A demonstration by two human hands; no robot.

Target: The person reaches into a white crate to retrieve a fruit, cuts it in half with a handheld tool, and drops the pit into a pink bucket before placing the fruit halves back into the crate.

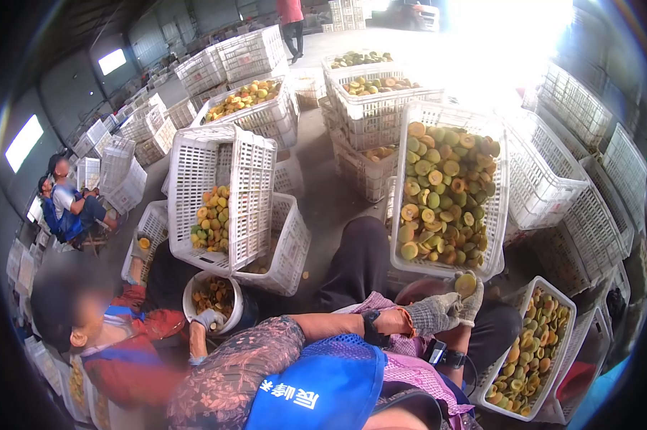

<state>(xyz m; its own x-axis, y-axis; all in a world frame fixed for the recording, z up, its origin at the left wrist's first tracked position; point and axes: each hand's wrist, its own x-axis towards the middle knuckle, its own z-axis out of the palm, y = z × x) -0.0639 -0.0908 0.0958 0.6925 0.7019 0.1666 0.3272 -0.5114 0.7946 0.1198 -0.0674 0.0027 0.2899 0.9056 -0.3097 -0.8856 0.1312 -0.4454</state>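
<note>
Our two gloved hands are close together. Our right hand (473,304) is wrapped around a yellow-green fruit (465,284), just below the big white crate (441,115) full of fruit. Our left hand (432,314) touches it, fingers curled; we cannot tell if it holds anything.

Hard daylight enters from the upper right of the frame and is blown to white glare over the floor (409,46) and far crates (381,93); two windows (24,142) glow at the dim upper left. Fruit (445,193) at centre right is sharp and evenly lit, the lower foreground shaded, and the person (108,337) at lower left partly blurred. Strong fisheye bends lines near the edges, dark vignette all round.
</note>
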